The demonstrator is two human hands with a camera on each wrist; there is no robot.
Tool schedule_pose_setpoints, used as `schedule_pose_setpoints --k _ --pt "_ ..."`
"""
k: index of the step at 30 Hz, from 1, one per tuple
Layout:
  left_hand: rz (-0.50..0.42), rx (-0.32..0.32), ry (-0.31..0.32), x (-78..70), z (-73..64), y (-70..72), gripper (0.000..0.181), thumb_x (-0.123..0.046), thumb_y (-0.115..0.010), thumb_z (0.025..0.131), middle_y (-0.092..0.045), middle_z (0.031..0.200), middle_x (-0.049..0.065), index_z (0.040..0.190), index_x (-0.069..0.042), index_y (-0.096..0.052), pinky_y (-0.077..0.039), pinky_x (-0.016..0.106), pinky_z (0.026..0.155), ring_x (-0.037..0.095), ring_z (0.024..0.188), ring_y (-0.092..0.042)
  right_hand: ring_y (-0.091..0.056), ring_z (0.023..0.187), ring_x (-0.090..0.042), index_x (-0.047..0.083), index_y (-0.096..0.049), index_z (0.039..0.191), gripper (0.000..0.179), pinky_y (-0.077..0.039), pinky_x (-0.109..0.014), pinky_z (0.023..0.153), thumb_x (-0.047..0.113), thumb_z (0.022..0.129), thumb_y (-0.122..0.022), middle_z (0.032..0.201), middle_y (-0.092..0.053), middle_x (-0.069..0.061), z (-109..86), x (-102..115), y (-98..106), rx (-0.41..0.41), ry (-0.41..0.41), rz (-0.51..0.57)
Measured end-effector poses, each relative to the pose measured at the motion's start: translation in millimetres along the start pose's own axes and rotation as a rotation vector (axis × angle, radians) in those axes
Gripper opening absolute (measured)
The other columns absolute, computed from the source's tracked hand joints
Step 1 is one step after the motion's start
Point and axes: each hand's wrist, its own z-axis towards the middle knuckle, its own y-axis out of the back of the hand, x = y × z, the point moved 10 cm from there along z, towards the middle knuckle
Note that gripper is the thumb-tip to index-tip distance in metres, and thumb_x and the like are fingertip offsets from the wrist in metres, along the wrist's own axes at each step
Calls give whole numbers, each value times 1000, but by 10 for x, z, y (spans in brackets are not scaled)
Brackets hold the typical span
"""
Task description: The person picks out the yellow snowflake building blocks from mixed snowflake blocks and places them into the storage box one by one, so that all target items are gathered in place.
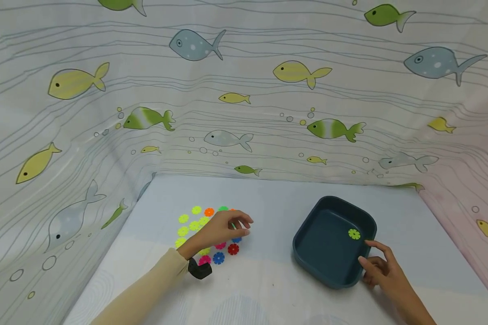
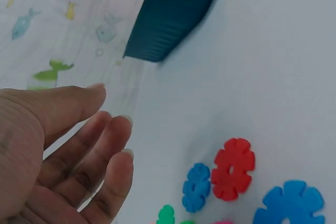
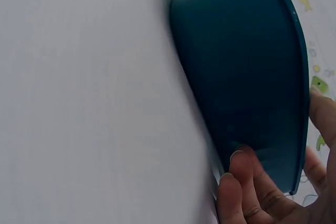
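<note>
My left hand (image 1: 219,230) is above a spread of flower-shaped plastic discs, its fingers loosely bent. In the left wrist view, nothing shows between the thumb and fingers of that hand (image 2: 79,156). Close by lie a red disc (image 1: 233,248) and a blue disc (image 1: 218,257), with several yellow, pink, orange and green ones partly hidden under the hand. On the right, my right hand (image 1: 384,271) grips the side wall of a dark teal plastic tub (image 1: 325,253). Its fingers (image 3: 241,166) touch the tub's outside, the thumb at the rim. One yellow-green disc (image 1: 354,234) lies inside.
Both things stand on a white table (image 1: 264,289) with faint patterns near its front. A fish-print curtain (image 1: 236,117) encloses the back and both sides. A black strap with a device (image 1: 200,270) is on the left wrist.
</note>
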Motion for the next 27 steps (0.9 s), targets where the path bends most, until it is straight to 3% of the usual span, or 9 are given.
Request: schedule_pose_setpoints --k 7,17,27 --pt "10 -7 67 250 -212 51 32 -26 -77 95 -71 104 -11 123 -11 -72 -58 30 72 15 91 -67 -65 81 -27 25 -21 156 69 -57 -36 67 36 104 -64 106 -65 -11 -5 -13 -14 5 27 10" --pt "8 -62 76 323 -398 238 33 -26 -77 95 -71 107 -6 124 -13 -71 -57 30 75 17 90 -68 -65 77 -28 25 -22 156 67 -57 -36 64 30 104 -64 102 -66 -9 -16 20 -8 -8 55 20" --pt "39 -174 175 572 -615 583 32 -28 -79 93 -71 104 -5 121 -13 -73 -56 29 70 20 87 -66 -65 77 -28 25 -22 156 66 -57 -36 64 29 104 -64 102 -66 -11 -24 42 -14 -1 58 20"
